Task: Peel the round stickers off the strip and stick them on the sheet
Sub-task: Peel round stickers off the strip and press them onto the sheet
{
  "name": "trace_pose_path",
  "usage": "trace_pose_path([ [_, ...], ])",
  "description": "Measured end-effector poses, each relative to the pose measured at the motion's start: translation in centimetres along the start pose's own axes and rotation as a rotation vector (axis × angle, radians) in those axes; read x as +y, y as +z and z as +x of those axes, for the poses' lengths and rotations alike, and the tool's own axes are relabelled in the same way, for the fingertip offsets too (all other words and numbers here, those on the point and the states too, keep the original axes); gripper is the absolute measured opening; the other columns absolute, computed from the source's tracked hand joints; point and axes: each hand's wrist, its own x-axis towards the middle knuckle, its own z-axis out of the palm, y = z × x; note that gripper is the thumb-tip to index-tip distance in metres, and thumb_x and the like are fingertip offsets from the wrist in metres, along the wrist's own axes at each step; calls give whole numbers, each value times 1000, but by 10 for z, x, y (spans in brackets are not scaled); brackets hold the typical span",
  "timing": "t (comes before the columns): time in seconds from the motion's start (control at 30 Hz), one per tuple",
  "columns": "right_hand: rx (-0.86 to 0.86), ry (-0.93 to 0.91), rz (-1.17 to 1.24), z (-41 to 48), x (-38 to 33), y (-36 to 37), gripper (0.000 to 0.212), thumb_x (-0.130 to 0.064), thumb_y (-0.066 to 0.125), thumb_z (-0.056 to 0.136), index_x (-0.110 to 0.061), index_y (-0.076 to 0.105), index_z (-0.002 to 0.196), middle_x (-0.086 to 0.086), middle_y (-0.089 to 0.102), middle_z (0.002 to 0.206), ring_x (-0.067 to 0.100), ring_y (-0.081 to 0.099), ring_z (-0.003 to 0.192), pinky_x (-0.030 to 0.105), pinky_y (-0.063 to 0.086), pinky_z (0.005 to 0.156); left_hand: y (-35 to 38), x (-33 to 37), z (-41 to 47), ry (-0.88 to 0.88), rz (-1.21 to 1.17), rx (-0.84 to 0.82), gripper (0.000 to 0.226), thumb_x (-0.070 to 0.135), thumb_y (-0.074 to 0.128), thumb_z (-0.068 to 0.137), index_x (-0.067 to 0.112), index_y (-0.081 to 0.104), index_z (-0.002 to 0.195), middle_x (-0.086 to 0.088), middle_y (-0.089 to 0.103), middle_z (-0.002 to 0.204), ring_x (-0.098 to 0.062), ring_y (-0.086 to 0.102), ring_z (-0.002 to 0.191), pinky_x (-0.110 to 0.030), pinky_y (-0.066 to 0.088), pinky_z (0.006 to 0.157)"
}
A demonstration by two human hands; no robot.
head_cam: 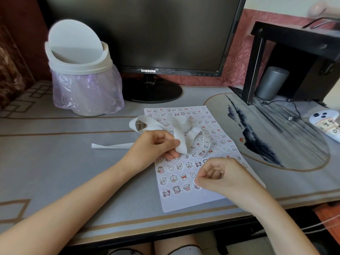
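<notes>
Grey desk: sheet is laid running away. Over the sheet's middle the strip is pinched by the left hand, the sticker on its near row by the right hand.

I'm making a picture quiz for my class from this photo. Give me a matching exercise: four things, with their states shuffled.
1 left hand
2 right hand
3 bin
4 sheet

A lined with a purple bag
B lies flat on the desk
C holds the white strip
D pinches a round sticker

Pairs: 1-C, 2-D, 3-A, 4-B
</notes>
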Motion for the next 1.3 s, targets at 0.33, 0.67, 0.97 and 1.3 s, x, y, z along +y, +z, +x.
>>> trace_pose_path([
  [0.33,0,-32,-65,0,4,0,12,-18,79,71,-17,67,71,-12,58,57,-3,44,50,14,39,55,0,0,0,-8,8,7,11,8,60,89,-1,64,83,-11,72,73,-13,68,66,-19,56,66],
  [0.67,-15,-79,-82,6,15,-3,20,-16,74,77,-24,56,79,-16,50,56,4,39,52,17,34,56,0,1,0,-15,4,0,11,8,59,89,3,64,80,-8,72,71,-13,69,66,-18,56,66],
  [0.97,-76,-63,-37,8,13,-6,23,-14,79,71,-19,58,81,-6,50,66,4,39,54,13,34,53,0,1,-1,-13,13,3,12,9,60,89,6,65,78,-7,73,70,-13,69,66,-17,55,65],
  [1.3,-96,-55,-18,8,14,-8,24,-14,79,71,-19,58,82,-6,51,67,6,41,56,14,36,54,0,1,-1,-12,20,4,12,10,60,89,6,65,79,-7,73,70,-12,69,66,-17,55,66],
])
